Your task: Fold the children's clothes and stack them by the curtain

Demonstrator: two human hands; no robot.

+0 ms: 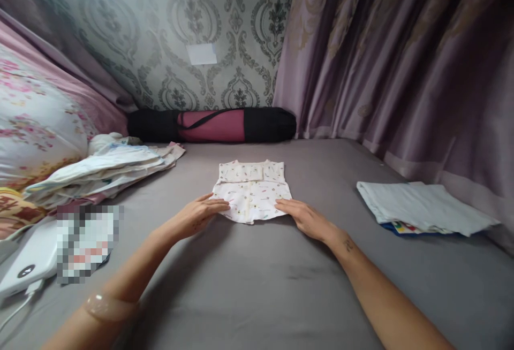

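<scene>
A small white garment with a scattered coloured print (251,195) lies flat on the grey sheet (257,286), its upper part folded into a band across the top. My left hand (201,212) rests on the garment's lower left edge, palm down, fingers stretched out. On the lower right edge lies my right hand (307,215), also flat with its fingers extended. Neither hand grips the cloth.
A pile of light clothes (108,168) lies at the left, near a white power bank (30,256) with a cable and a blurred item. Folded pale cloth (421,205) is at the right. A black and maroon roll bag (212,126) lies against the wall.
</scene>
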